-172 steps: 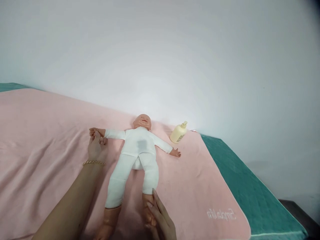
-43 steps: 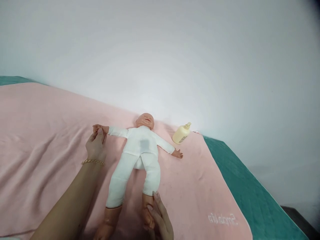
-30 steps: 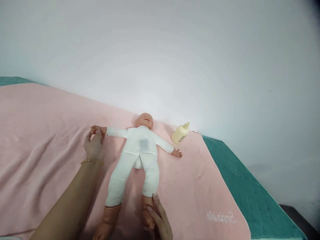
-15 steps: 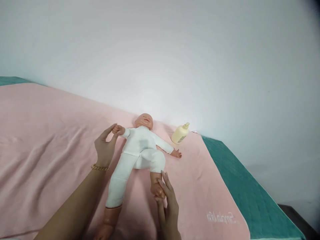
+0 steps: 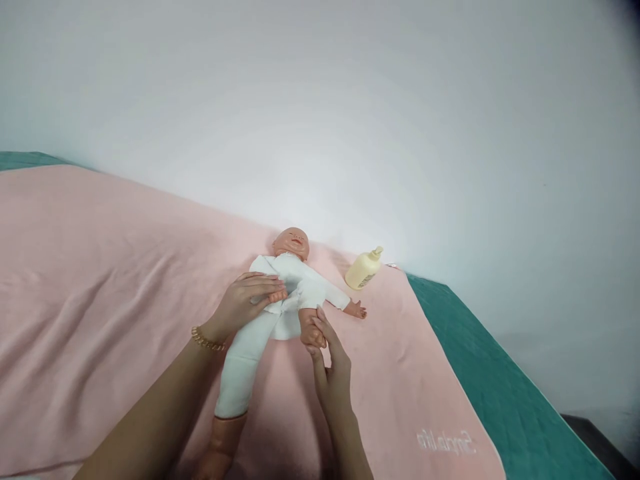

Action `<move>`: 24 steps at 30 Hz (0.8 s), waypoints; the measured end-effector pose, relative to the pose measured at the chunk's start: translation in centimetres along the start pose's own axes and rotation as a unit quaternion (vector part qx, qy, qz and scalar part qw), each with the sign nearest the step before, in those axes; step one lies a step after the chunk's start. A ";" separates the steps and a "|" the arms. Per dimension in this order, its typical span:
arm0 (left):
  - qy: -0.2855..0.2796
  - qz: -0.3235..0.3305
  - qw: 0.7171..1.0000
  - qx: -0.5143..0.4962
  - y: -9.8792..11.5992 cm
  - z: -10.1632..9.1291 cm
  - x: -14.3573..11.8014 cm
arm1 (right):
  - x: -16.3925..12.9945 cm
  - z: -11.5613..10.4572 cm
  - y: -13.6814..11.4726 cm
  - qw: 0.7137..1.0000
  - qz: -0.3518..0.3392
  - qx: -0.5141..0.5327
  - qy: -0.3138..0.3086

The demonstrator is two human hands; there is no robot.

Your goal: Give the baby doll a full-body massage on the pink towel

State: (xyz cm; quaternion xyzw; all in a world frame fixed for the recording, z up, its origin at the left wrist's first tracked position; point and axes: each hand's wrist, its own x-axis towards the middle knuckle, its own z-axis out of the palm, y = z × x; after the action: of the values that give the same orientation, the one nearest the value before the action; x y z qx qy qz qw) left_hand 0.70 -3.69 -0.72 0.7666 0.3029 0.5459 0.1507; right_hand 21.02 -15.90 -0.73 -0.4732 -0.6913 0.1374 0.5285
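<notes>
White-suited doll (image 5: 287,283) supine on pink towel (image 5: 100,267), both hands on it.

Doll lies near the towel's far edge, head toward the wall (image 5: 350,100), one leg folded up against the belly, the other leg straight toward the camera. Left hand (image 5: 247,303), bracelet (image 5: 206,341) at the wrist, rests flat across the doll's chest, covering one of its arms; grip spread, fingers extended, not closed on anything. Right hand (image 5: 327,363) has its grip pinched around the doll's bent-up foot, fingertips at the ankle. Doll's other arm lies stretched out toward a cream pump bottle (image 5: 364,270), which lies tipped on the towel just beside that arm, apart from it. Green bed cover (image 5: 500,400) shows beyond the towel's right edge.
</notes>
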 end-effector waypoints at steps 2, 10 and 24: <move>0.004 -0.017 1.000 -0.009 0.2 0.0 0.0 | -0.3 0.0 0.2 1.000 0.004 0.007 0.000; 0.149 -0.248 0.954 -0.083 0.8 -1.1 0.1 | -3.2 -1.6 -0.1 0.999 -0.001 -0.023 -0.023; 0.507 -0.428 0.676 -0.320 -4.2 -3.5 -0.7 | -10.1 -2.2 0.1 0.981 -0.127 -0.140 -0.049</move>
State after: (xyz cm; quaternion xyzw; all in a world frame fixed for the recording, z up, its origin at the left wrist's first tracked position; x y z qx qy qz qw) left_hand -3.96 -1.21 -2.33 0.0634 0.4347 0.7902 0.4274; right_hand 22.94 -24.56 -5.95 -0.4435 -0.7834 -0.0054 0.4354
